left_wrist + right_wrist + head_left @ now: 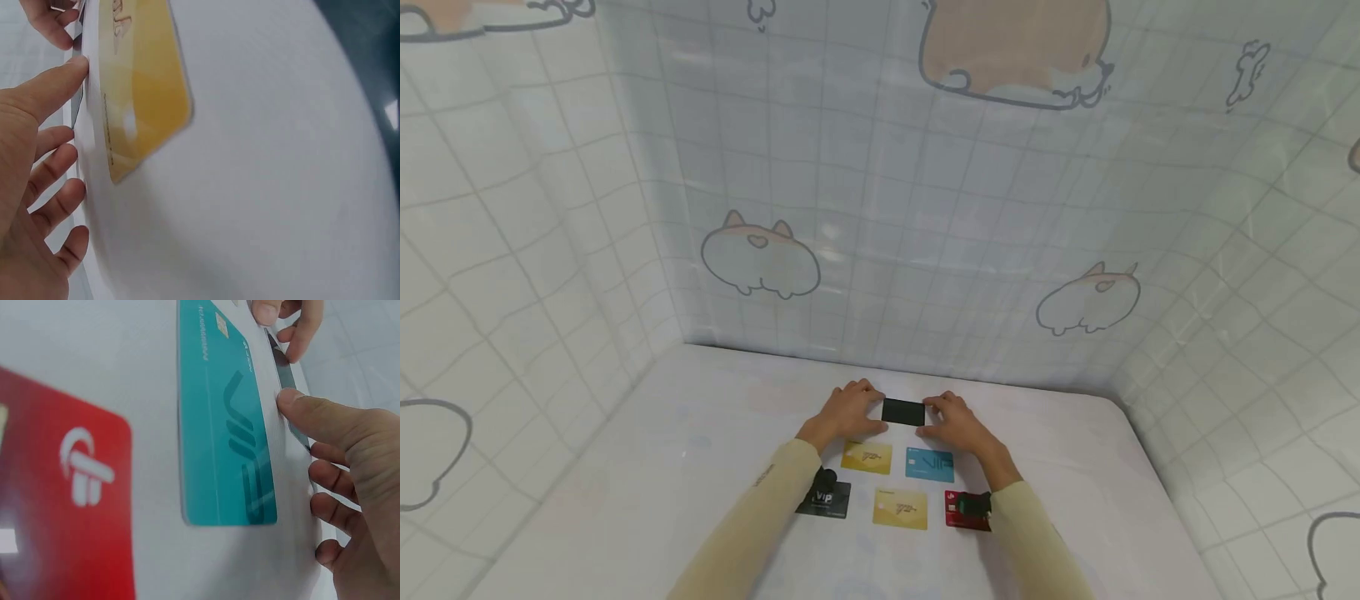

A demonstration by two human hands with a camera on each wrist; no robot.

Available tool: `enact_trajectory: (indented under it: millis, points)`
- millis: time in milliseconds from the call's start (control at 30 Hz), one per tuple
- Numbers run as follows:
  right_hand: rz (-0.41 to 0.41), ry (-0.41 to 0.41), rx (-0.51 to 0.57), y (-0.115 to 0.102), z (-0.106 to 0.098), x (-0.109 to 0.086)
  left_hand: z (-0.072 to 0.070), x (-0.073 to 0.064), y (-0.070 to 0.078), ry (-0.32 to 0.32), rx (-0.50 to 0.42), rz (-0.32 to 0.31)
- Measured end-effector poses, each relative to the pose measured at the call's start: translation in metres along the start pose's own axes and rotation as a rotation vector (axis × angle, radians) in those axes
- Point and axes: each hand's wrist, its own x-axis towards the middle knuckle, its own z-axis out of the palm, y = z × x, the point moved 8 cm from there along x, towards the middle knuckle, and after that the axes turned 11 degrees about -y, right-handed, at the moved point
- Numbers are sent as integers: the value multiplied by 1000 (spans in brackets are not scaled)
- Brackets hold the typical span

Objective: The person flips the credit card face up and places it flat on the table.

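Observation:
A plain black card [903, 412] lies crosswise on the white-covered table, between my two hands. My left hand [847, 410] holds its left end with thumb and index finger at the corners. At its right end my right hand [957, 425] does the same. From the left wrist, the dark card edge [77, 107] shows between thumb and index finger, the other fingers loosely bent. The right wrist view shows the card's glossy surface [284, 370] beside the right thumb. Whether the card touches the table is unclear.
Nearer me lie a yellow card [867, 457] and a blue card [930, 465]. Closer still are a black VIP card [835, 502], another yellow card [900, 509] and a red card [955, 510], the outer two partly hidden by my wrists. Patterned curtains [880, 208] surround the table.

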Motion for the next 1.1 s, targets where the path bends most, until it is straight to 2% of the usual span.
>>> enact_trajectory:
  millis: [200, 433, 667, 867, 1100]
  points:
    - [-25, -34, 46, 0, 5, 2, 3, -1, 3, -12, -25, -9]
    - [10, -40, 105, 0, 7, -4, 4, -6, 7, -30, -72, 6]
    - [35, -47, 122, 0, 12, -8, 6, -10, 7, -41, -97, 15]
    - [21, -42, 121, -1, 15, -11, 6, -14, 8, -47, -134, 37]
    - [14, -28, 129, -3, 14, -15, 8, -15, 8, -44, -105, 40]
